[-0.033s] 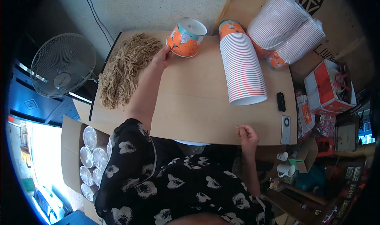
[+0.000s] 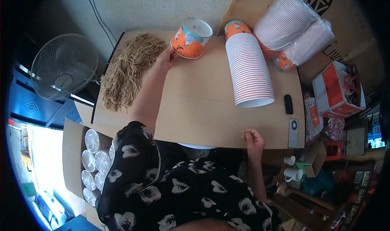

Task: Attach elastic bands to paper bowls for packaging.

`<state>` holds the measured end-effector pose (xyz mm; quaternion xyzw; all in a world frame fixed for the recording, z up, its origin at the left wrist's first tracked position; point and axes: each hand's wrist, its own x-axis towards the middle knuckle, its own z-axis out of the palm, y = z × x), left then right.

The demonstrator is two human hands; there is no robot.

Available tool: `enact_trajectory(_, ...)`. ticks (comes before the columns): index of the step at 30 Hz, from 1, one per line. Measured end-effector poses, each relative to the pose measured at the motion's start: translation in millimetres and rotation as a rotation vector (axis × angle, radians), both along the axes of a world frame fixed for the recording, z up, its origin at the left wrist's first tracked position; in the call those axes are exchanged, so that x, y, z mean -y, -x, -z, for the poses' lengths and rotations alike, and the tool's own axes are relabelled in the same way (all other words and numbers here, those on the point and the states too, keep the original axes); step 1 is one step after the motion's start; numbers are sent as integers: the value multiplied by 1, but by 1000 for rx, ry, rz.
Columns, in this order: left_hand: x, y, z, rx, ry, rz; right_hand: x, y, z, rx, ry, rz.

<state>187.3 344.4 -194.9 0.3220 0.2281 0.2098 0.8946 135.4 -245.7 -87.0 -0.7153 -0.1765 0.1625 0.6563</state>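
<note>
Wears a black top (image 2: 191, 196) with pale heart prints (image 2: 177, 186)
Shows dark centres in many prints, a thin pale line (image 2: 159, 160) along the loose left sleeve (image 2: 138, 160), and bare forearms (image 2: 150, 93) down to left hand (image 2: 165, 59) and right hand (image 2: 254, 138).

The orange cup (image 2: 188, 47) hides its far side, and the lower edge crops the patterned shirt (image 2: 180, 200).

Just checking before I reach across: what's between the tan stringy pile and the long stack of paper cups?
In the head view, your left hand and the orange tub it touches lie between the pile and the stack.
</note>
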Motion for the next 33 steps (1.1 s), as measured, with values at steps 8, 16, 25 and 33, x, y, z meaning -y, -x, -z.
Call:
enact_trajectory(8, 44, 27, -37, -298, -511, -98, 3, 10, 25, -53, 109, 73)
enact_trajectory(16, 220, 66, -100, -140, -1257, 62, -13, -27, 3, -33, 7, 259)
enact_trajectory(25, 374, 6, -159, 253, -1478, -52, -74, -78, -32, -57, -521, 269)
enact_trajectory(33, 370, 8, -167, 228, -1679, -48, -88, -86, -29, -115, -470, 314)
